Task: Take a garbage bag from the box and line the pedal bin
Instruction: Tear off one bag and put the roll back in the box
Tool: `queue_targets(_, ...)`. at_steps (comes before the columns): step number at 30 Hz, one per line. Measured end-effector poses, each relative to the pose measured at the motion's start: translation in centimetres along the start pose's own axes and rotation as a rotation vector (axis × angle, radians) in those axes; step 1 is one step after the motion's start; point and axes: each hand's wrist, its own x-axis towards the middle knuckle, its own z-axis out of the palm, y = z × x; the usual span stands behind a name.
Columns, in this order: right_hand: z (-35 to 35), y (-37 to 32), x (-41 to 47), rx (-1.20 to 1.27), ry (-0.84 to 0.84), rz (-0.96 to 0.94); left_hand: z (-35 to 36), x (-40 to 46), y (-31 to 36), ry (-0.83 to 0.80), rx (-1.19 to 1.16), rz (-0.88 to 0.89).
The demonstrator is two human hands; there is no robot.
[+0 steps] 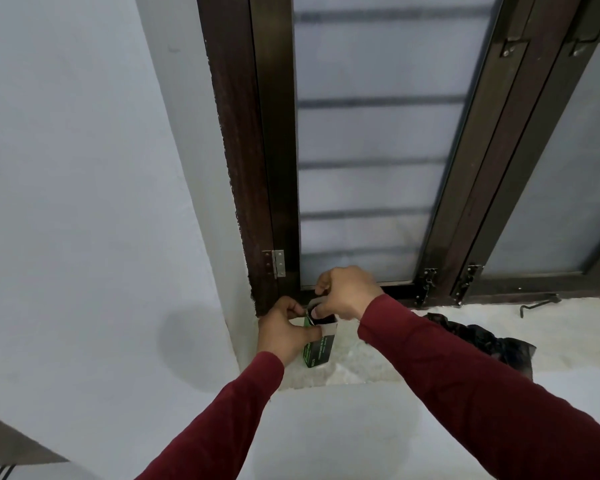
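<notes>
A small green and black box of garbage bags [318, 351] stands upright on the pale stone window sill [378, 362], in the left corner by the dark window frame. Its top is open, with white flaps folded out and something dark showing inside. My left hand [284, 332] grips the box near its top, pinching a flap. My right hand [347, 292] is curled over the opening and pinches the upper flap at the box mouth. A crumpled black garbage bag [489, 341] lies on the sill to the right. The pedal bin is out of view.
A dark brown window frame [267, 168] with frosted panes rises behind the sill, with a steel hinge [277, 268] and black latches [426, 284] at its base. A black stay hook [539, 304] lies at the right. White walls flank the sill.
</notes>
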Motion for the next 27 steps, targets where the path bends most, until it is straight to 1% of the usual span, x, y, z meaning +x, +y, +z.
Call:
queue_targets(4,0.2,0.9,0.6,0.117,0.071,0.001,-0.3,0.1,-0.4,-0.026,-0.027,-0.013)
queue_targets(7,1.0,2.3,1.1,0.148,0.129,0.029,-0.4,0.1,-0.7,-0.084,-0.025,0.015)
queue_targets(9,1.6,3.4,1.5,0.158,0.105,0.039,-0.4,0.2,-0.9,-0.132,-0.016,0.048)
queue_targets(11,2.4,4.5,1.6,0.217,0.029,0.088,-0.4,0.3,-1.1,-0.192,0.028,0.072)
queue_targets(12,2.8,5.0,1.6,0.316,-0.027,0.139,-0.4,0.3,-1.2,-0.221,0.070,0.093)
queue_targets(14,3.3,5.5,1.2,0.643,-0.156,0.260,-0.4,0.3,-1.5,-0.236,0.120,0.137)
queue_targets(15,3.3,5.6,1.0,0.809,-0.194,0.287,-0.3,0.2,-1.5,-0.221,0.111,0.146)
queue_targets(16,3.2,5.7,0.9,0.928,-0.203,0.285,-0.3,0.3,-1.6,-0.193,0.083,0.146)
queue_targets(18,2.8,5.8,0.9,1.059,-0.198,0.256,-0.1,0.3,-1.2,-0.134,-0.016,0.104)
queue_targets(21,2.4,5.4,0.8,1.122,-0.257,0.219,0.1,0.3,-1.1,-0.051,-0.111,-0.005)
queue_targets(23,2.1,5.0,0.7,1.153,-0.323,0.191,0.1,0.3,-1.1,-0.015,-0.116,-0.013)
queue_targets(25,2.0,4.5,0.8,1.151,-0.351,0.169,0.2,0.2,-1.2,-0.013,-0.120,0.006)
queue_targets(27,2.1,3.8,1.0,1.083,-0.314,0.164,0.0,0.1,-1.2,-0.047,-0.147,-0.003)
